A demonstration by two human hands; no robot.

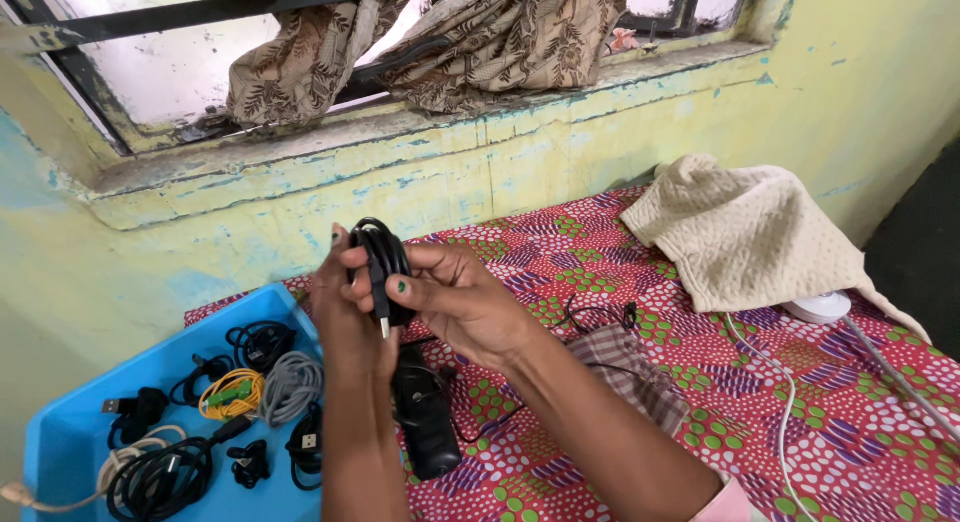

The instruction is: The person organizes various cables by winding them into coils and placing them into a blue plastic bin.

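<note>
Both hands met at frame centre. Left hand and right hand pinched a coiled black cable, fingers pressed together around it, plug end hanging toward 6 o'clock. Black adapter lay just below on the patterned cloth. Blue tray of coiled cables sat at 8 o'clock.

Single view only, head-worn camera, no second view to overlap
Looks forward and downward from above person's own forearms, facing yellow-green wall and window ledge
Close range: left hand and right hand sit near frame centre
Blue tray cut by lower left edge; patterned tablecloth fills lower right; curtain along top edge
</note>
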